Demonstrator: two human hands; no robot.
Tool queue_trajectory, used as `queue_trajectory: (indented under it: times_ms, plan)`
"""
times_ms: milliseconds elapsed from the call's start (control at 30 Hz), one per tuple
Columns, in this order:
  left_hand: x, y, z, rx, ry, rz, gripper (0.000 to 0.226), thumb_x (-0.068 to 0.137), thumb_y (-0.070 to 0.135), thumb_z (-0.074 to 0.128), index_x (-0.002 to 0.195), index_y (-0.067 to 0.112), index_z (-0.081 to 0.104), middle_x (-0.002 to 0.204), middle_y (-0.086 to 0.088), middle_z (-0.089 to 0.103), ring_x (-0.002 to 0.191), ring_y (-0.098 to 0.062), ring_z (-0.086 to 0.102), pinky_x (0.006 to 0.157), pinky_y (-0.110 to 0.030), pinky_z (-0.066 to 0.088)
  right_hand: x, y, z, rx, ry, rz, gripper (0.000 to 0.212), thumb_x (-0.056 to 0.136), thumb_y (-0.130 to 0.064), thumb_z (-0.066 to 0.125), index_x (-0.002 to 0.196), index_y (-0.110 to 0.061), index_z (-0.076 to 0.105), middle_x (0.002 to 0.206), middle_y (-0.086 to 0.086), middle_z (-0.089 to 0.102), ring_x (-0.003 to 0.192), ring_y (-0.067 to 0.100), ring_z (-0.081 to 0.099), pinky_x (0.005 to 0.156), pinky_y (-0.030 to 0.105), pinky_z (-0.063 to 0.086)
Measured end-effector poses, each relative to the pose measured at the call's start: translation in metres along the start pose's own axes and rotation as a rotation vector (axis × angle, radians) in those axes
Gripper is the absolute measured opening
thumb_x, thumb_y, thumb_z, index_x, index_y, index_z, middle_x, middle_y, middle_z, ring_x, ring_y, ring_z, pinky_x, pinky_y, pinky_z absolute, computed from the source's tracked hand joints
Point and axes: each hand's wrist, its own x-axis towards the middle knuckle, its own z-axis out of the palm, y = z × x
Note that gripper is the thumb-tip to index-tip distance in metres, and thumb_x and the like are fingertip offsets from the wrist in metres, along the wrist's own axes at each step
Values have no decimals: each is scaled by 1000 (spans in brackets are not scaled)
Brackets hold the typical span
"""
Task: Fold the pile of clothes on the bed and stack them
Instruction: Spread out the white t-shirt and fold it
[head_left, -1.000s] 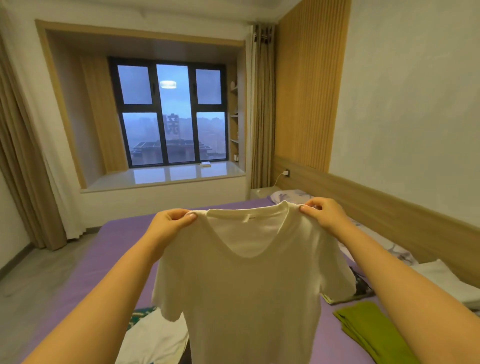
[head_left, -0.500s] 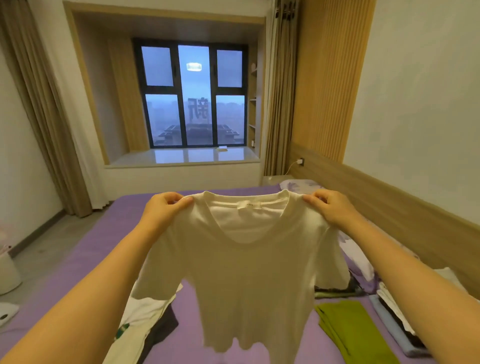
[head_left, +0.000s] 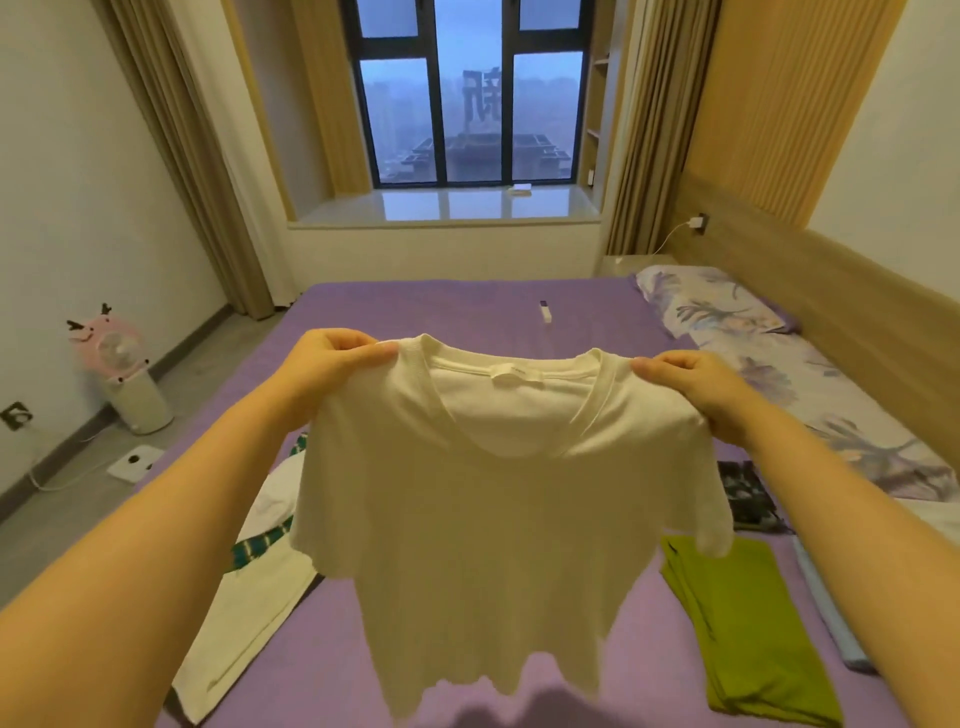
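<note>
Hanging in front of the camera is one white T-shirt (head_left: 478, 519), held up above the bed (head_left: 447, 306) by its two shoulders. One folded green garment (head_left: 748, 634) lies on the sheet to the right, one white garment with a green striped patch (head_left: 244, 618) lies to the left, partly behind the shirt, and one dark patterned piece (head_left: 748, 493) shows beside the right forearm. A small white object (head_left: 545, 312) rests farther up the sheet.

Both arms reach forward, forearms converging toward the shirt. The left hand (head_left: 327, 369) pinches the shirt's left shoulder seam, thumb and curled fingers closed on the cloth. The right hand (head_left: 701, 389) grips the other shoulder the same way, fingers curled over the fabric. The collar faces the camera with its label visible, and the hem hangs free, not touching the sheet.

A purple sheet covers the bed, with one floral pillow (head_left: 711, 304) at the right against a wooden headboard (head_left: 852, 291). Beyond stands a bay window (head_left: 467, 104) with beige curtains on either side. On the grey floor at the left are one pink fan (head_left: 111, 348) on a white bin and one white scale (head_left: 134, 462).
</note>
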Motion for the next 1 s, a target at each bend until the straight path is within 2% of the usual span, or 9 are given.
queue_trajectory:
  times_ms: [133,267,400,500,667,800,867,933,1000]
  plan:
    - [28,-52,31,129,-19,-51,24,82,45,69,77,23,74,78,2,69,75,-14,62,61,-27,50,29,49,22,-104,73,30,32,77,-44,74,69,-14,68,57,0,51,51,11,43,47,22,38]
    - [56,-128,71,140,-42,-122,30,87,39,66,80,11,71,74,2,64,85,-14,54,75,-33,46,55,114,52,-184,83,154,37,81,-43,70,75,-6,67,59,1,46,52,12,37,50,26,33]
    - [94,-192,101,118,-122,-228,26,88,38,65,84,12,71,79,-6,63,75,-17,51,66,-29,41,88,159,73,-199,130,210,41,87,-33,67,68,2,55,60,5,36,56,16,31,49,26,27]
    - [135,-214,112,123,-167,-252,23,88,38,64,79,18,70,75,3,63,71,-13,52,63,-25,40,123,172,81,-215,200,270,38,88,-29,65,76,6,60,67,9,47,61,18,39,52,29,33]
    - [220,-226,129,146,-161,-233,19,88,39,63,82,22,68,80,8,64,75,-7,54,65,-25,42,189,180,85,-150,321,284,26,86,-34,66,70,-14,65,63,-4,53,59,11,43,53,26,36]
    - [256,-255,153,167,-214,-339,30,88,36,64,88,7,70,84,-3,64,76,-18,53,69,-31,43,220,209,95,-194,317,343,29,86,-34,66,75,-8,67,71,3,58,64,16,47,58,30,39]
    - [259,-281,168,186,-279,-436,30,88,32,64,80,4,67,76,-8,57,70,-20,47,66,-31,39,227,237,103,-255,282,404,31,87,-32,66,71,-6,66,68,4,57,65,18,45,57,30,36]
    - [258,-311,183,220,-320,-497,31,88,29,65,66,12,53,65,-5,42,60,-17,36,56,-30,29,234,270,112,-303,258,456,38,87,-28,66,54,-13,53,53,-2,45,58,17,37,51,31,29]
    - [258,-341,198,245,-324,-528,35,88,29,65,64,14,44,64,-3,36,58,-16,30,53,-30,23,243,301,120,-393,220,502,44,89,-27,63,55,-14,38,52,-1,35,56,17,29,50,33,23]
